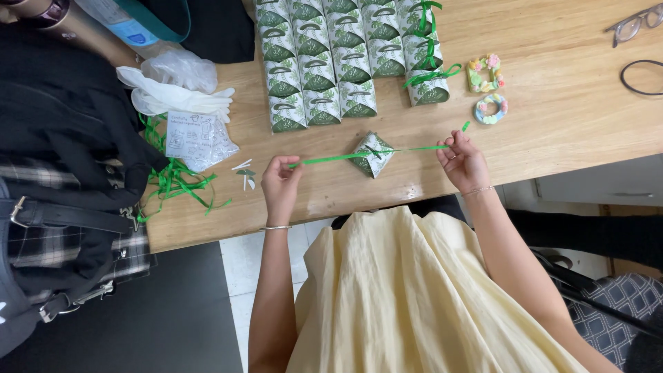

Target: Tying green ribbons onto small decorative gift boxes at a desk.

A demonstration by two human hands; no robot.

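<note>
Green ribbon (pixel 345 157), thin and satin-like, runs taut in a near-horizontal line between both hands, rising slightly toward the person's right. Left hand (pixel 280 181): fingers drawn together, thumb and fingertips pinching the ribbon's left end; no fingers spread. Right hand (pixel 461 163): fingers curled inward and closed on the ribbon's right end, with a short tail of ribbon sticking out above the knuckles. Each wrist carries a thin bracelet.

At mid-span the ribbon crosses over a small green-and-white favour box (pixel 373 155), which lies turned on a corner on the wooden table (pixel 552 103), near its front edge and between the two hands. Neither hand touches the box itself.

Behind it, further up the table, stand rows of matching favour boxes (pixel 324 62), packed side by side; those in the rightmost column (pixel 426 52) already wear green ribbon bows. Just right of that column lie two small pastel ornaments (pixel 487 90), one squarish, one ring-shaped. To the person's left sit white disposable gloves (pixel 176 97), a clear plastic packet (pixel 197 138), and a loose heap of ribbon offcuts (pixel 173 179) at the table edge. Spectacles (pixel 635 24) rest at the far right corner.
</note>
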